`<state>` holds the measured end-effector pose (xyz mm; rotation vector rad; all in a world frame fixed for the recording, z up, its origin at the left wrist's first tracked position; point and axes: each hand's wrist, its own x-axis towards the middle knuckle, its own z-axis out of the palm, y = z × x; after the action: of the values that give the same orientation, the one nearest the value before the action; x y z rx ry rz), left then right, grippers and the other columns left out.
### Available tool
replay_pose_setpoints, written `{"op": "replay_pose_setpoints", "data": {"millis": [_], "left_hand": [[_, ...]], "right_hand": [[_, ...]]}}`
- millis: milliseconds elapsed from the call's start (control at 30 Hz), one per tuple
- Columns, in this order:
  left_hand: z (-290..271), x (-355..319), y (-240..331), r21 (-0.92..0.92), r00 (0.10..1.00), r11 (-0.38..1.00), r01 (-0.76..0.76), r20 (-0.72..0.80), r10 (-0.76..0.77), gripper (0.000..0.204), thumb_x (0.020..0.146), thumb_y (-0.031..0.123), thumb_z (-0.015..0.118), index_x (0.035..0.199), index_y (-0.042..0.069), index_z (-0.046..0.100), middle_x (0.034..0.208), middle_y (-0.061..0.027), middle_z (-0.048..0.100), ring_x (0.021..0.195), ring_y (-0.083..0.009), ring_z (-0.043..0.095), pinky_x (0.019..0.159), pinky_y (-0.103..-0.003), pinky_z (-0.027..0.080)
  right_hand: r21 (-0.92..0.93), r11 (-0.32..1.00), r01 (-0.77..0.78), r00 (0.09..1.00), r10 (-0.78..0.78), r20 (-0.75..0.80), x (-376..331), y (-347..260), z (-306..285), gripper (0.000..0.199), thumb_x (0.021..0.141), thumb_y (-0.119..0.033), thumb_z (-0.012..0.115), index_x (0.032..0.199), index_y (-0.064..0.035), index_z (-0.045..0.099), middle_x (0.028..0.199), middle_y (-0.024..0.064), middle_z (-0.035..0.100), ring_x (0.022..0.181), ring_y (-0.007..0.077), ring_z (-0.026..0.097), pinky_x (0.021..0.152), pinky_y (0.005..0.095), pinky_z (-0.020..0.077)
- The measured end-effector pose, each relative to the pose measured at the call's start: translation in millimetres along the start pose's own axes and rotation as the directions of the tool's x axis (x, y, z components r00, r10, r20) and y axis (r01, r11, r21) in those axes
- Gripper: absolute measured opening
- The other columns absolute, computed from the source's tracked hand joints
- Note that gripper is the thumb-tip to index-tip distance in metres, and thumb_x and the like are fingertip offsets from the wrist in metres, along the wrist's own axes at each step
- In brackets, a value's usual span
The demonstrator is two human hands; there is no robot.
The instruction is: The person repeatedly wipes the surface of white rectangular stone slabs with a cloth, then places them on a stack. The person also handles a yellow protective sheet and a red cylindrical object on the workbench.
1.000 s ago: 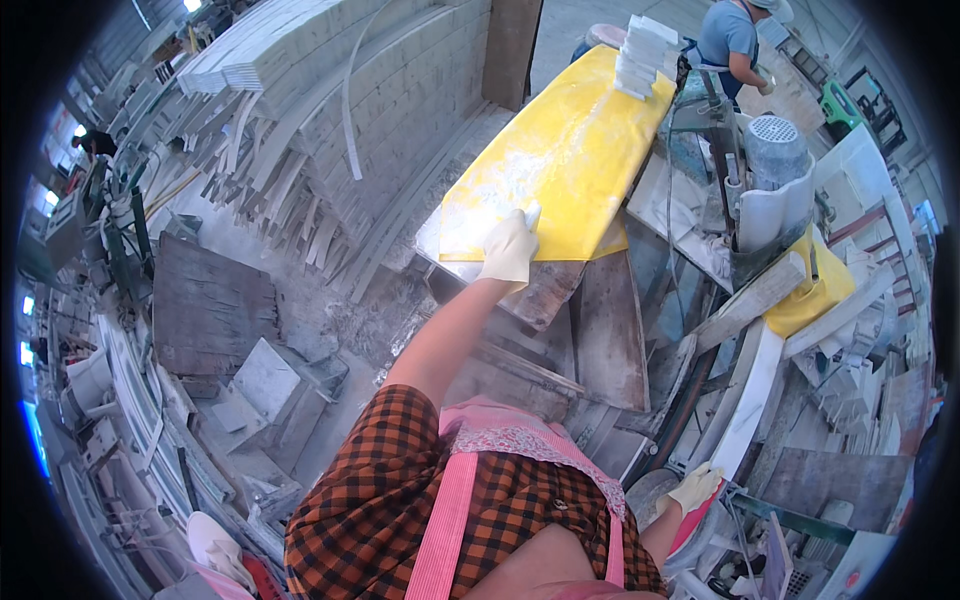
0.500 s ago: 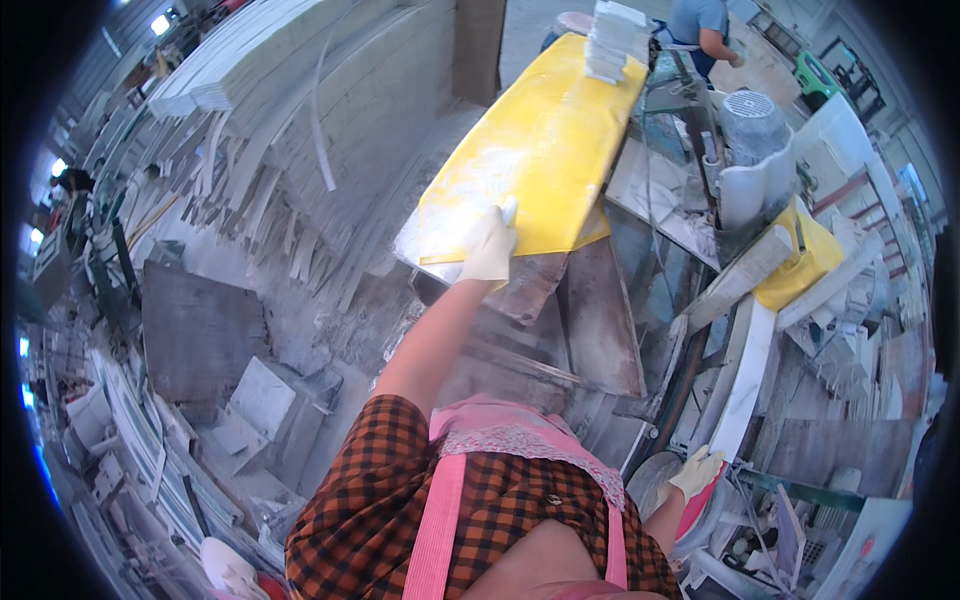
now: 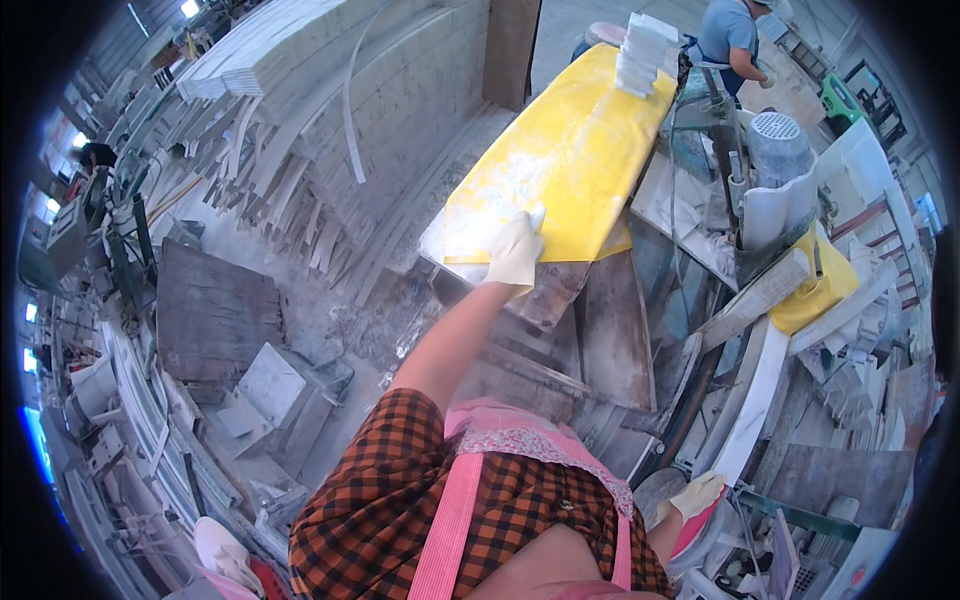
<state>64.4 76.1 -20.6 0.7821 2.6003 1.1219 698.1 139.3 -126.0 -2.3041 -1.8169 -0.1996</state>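
Observation:
My left hand (image 3: 514,252), in a cream glove, reaches forward to the near edge of a yellow cover (image 3: 570,150) smeared with white dust. Its fingers are closed around a small pale piece (image 3: 538,214) whose kind I cannot make out. At the lower right, my right hand (image 3: 697,496), gloved too, is closed over the near end of a long white strip (image 3: 757,400) with a stone-like look. A red-pink edge (image 3: 699,530) shows just below that hand. The fingertips there are partly hidden.
White blocks (image 3: 643,55) are stacked on the cover's far end. Long pale strips (image 3: 300,60) pile up at the far left. A grey motor (image 3: 776,140) and a second yellow cover (image 3: 815,280) stand right. Behind, another person (image 3: 728,45) bends over a board.
The whole view has shifted slightly, so things sit a little farther right and lower. Both my hands stay at the same spots on the cover and the strip.

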Motion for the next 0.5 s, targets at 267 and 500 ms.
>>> {"op": "replay_pose_setpoints", "data": {"millis": [267, 500], "left_hand": [[-4.0, -4.7, 5.4, -0.016, 0.999, 1.0, -0.023, -0.025, 0.022, 0.023, 0.09, 0.011, 0.056, 0.106, -0.002, 0.064, 0.099, -0.0305, 0.07, 0.098, -0.0479, 0.068, 0.086, -0.052, 0.051], [-5.3, -4.6, 6.4, 0.0, 0.999, 0.999, -0.033, -0.026, 0.033, 0.021, 0.089, 0.011, 0.056, 0.103, -0.003, 0.064, 0.099, -0.0292, 0.07, 0.097, -0.0476, 0.068, 0.085, -0.053, 0.051]], "right_hand": [[-0.026, 1.0, 0.016, 1.0, -0.016, -0.009, -1.7, 6.1, 0.2, 0.055, 0.112, -0.034, 0.035, 0.142, 0.009, 0.052, 0.142, 0.0284, 0.057, 0.131, 0.0442, 0.052, 0.113, 0.0501, 0.0398], [0.016, 0.999, -0.031, 0.998, 0.03, 0.062, -5.0, 4.4, -8.6, 0.056, 0.111, -0.034, 0.036, 0.142, 0.0089, 0.052, 0.141, 0.0305, 0.057, 0.13, 0.0445, 0.053, 0.113, 0.049, 0.0398]]}}
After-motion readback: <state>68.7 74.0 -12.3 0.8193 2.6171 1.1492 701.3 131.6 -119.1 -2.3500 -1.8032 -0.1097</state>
